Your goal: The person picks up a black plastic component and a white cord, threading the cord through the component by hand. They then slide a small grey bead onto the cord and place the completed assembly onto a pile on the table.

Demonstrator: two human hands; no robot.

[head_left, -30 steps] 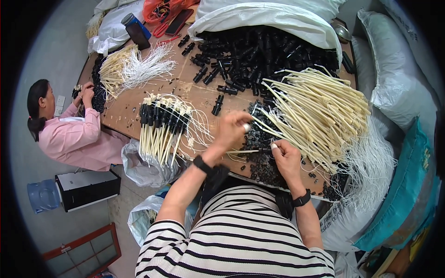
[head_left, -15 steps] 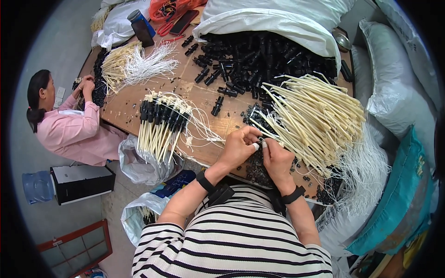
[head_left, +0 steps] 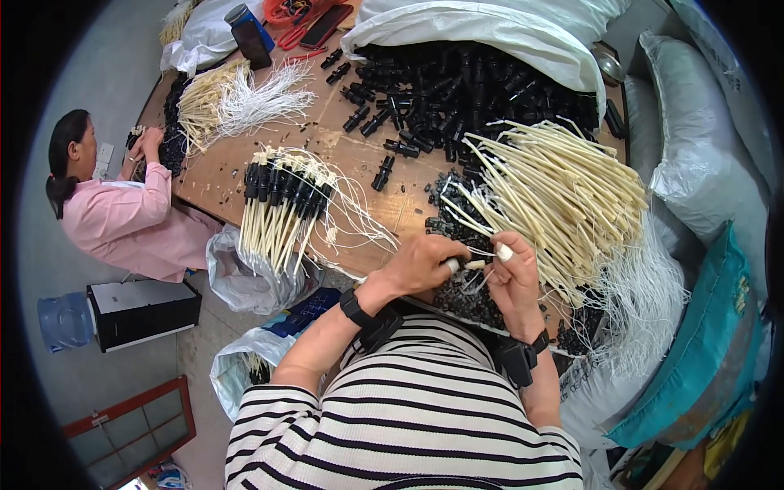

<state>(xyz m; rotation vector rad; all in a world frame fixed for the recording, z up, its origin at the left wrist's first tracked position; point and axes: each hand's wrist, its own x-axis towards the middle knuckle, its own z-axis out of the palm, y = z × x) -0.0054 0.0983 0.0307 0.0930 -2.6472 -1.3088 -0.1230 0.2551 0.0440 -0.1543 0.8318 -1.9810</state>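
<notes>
Just over the table's front edge, my left hand (head_left: 418, 263) is closed, its thumb and fingers pinched together. A short cream tube end (head_left: 475, 265) with a dark bit beside it sticks out from those fingers. My right hand (head_left: 516, 284) is closed too, thumb and fingertips pinching a thin white cord (head_left: 483, 251) that runs toward the left hand. Below both hands lies a heap of small black pieces (head_left: 469, 304). Right beside the right hand is a big pile of cream tubes (head_left: 563, 204) with white cords (head_left: 641, 282) at their ends.
Left of my hands lies a bundle of cream tubes with black fittings (head_left: 286, 200). Black fittings (head_left: 474, 90) spill from a white sack (head_left: 490, 37) at the back. A person in pink (head_left: 122, 212) works at the left. Full sacks (head_left: 706, 139) crowd the right side.
My hands have moved apart from their close pinch. The right hand has turned, palm more toward me, and shifted right; the cord now shows between the hands.
</notes>
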